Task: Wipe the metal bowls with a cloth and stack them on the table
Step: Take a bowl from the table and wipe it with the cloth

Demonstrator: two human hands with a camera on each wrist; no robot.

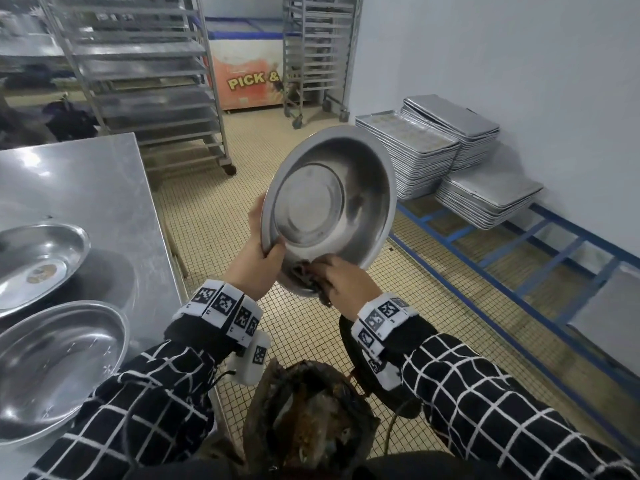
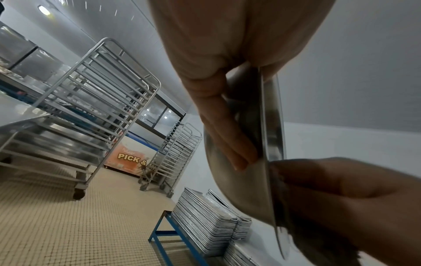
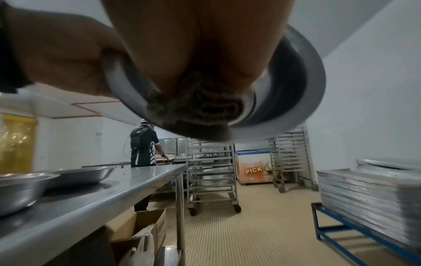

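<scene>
I hold a large metal bowl [image 1: 329, 202] tilted up over the floor, its inside facing me. My left hand [image 1: 258, 252] grips its lower left rim, thumb inside and fingers [image 2: 227, 136] behind the bowl [image 2: 248, 194]. My right hand [image 1: 341, 280] presses a dark crumpled cloth [image 1: 306, 277] against the inside of the bowl's bottom rim. In the right wrist view the cloth [image 3: 196, 106] bunches under my fingers on the bowl [image 3: 293, 100]. Two more metal bowls [image 1: 38, 261] [image 1: 55, 368] sit side by side on the steel table [image 1: 90, 181] at my left.
Stacks of metal baking trays [image 1: 443, 150] rest on a blue frame [image 1: 519, 258] along the right wall. Wheeled tray racks [image 1: 149, 81] and an orange chest freezer [image 1: 249, 77] stand behind. A dark bin bag [image 1: 308, 417] is below my arms. Another person [image 3: 143, 147] works far off.
</scene>
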